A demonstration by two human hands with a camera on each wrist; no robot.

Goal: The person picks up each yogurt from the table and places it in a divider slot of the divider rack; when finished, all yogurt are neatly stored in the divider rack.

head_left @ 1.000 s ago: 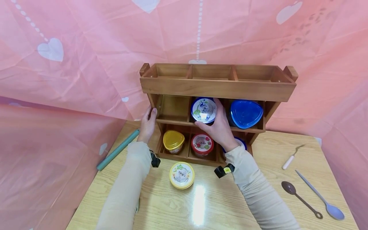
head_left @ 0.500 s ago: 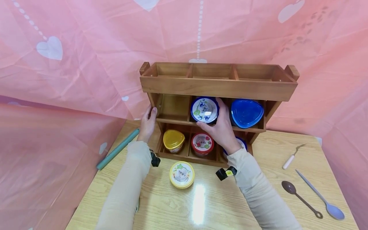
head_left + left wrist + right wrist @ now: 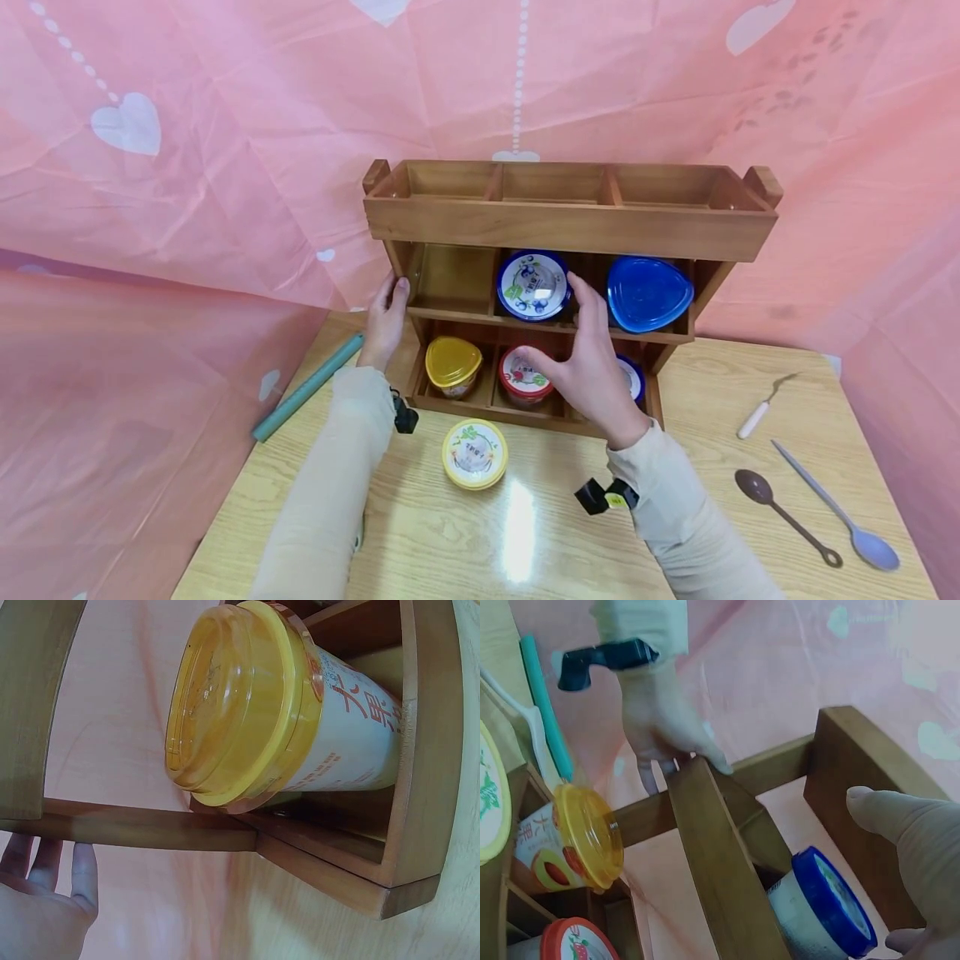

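Observation:
My left hand [image 3: 384, 325] holds the left side post of a three-tier wooden rack [image 3: 570, 229]; in the right wrist view its thumb and fingers lie on either side of the post. My right hand [image 3: 592, 375] is held in front of the rack, fingers extended and thumb spread, with nothing in it. Just beyond its fingertips, a round tub with a blue rim and blueberry lid [image 3: 534, 286] sits in the middle-tier centre compartment. To its right stands a container with a blue rounded-triangular lid [image 3: 648, 294]. The middle tier's left compartment is bare.
The bottom tier bears a yellow-lidded cup [image 3: 453, 365], a red-lidded tub [image 3: 521, 375] and a blue-rimmed tub [image 3: 632, 379] partly behind my right hand. A yellow-rimmed tub [image 3: 474, 454] stands before the rack. Right lie a small white-handled tool [image 3: 753, 421], brown spoon [image 3: 787, 521] and grey-blue spoon [image 3: 840, 512].
My right hand has let go of the blueberry-lid tub and drawn back toward me and slightly right. The tub stays in the middle compartment. My left hand keeps its place on the post.

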